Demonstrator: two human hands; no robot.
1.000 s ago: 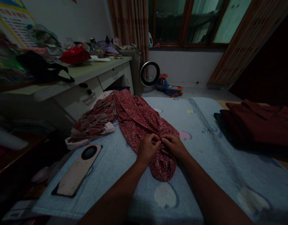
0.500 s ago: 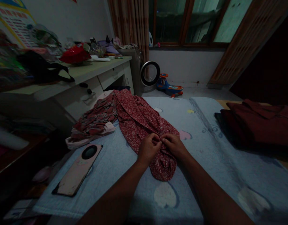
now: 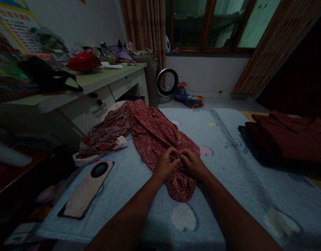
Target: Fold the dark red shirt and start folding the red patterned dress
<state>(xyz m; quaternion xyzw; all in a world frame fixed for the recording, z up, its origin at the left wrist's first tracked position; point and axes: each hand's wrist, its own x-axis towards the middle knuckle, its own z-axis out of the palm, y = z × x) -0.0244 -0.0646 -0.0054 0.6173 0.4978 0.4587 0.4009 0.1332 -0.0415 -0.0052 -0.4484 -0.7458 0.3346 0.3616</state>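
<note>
A red floral garment (image 3: 155,134) lies stretched out on a light blue blanket (image 3: 139,177). My left hand (image 3: 165,164) and my right hand (image 3: 192,162) meet over its near part, fingertips touching. Both hands pinch a small fold of the red cloth between thumb and fingers. What sits exactly between the fingertips is too small to make out.
A phone (image 3: 86,190) lies face down on the blanket at the left. A patterned cloth pile (image 3: 104,137) sits beside the garment. Folded dark red clothes (image 3: 288,137) rest at the right. A cluttered desk (image 3: 97,82) stands left; a fan ring (image 3: 167,82) and toy car (image 3: 188,97) are on the floor.
My hands have shifted very slightly and the fingers have drawn closer on the cloth; nothing else has moved.
</note>
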